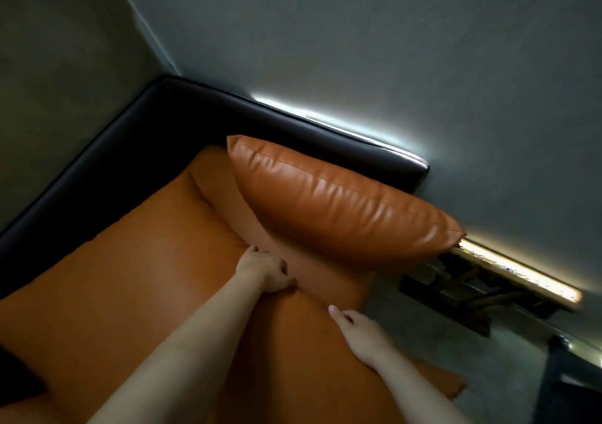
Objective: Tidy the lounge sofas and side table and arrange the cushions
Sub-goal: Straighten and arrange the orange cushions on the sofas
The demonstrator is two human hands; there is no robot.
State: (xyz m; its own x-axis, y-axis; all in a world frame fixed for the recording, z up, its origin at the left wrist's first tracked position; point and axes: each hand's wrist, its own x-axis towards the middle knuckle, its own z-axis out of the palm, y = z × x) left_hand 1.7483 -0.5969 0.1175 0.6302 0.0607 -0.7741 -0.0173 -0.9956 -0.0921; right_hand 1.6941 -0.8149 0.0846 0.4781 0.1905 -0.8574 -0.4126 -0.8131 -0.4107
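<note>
Your orange cushion (342, 195) sits mid-frame, leaning on the dark sofa back (130, 137). Looks soft, light and slick, so I'd grab it by both ends. Right now your left hand (265, 272) pinches the seat cushion (146, 277) crease, and your right hand (361, 332) rests loose on its edge.

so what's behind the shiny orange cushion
The black sofa back stands right behind the orange cushion, with a light strip along the wall beyond. The cushion covers the back's lower face, so that's hidden.
</note>
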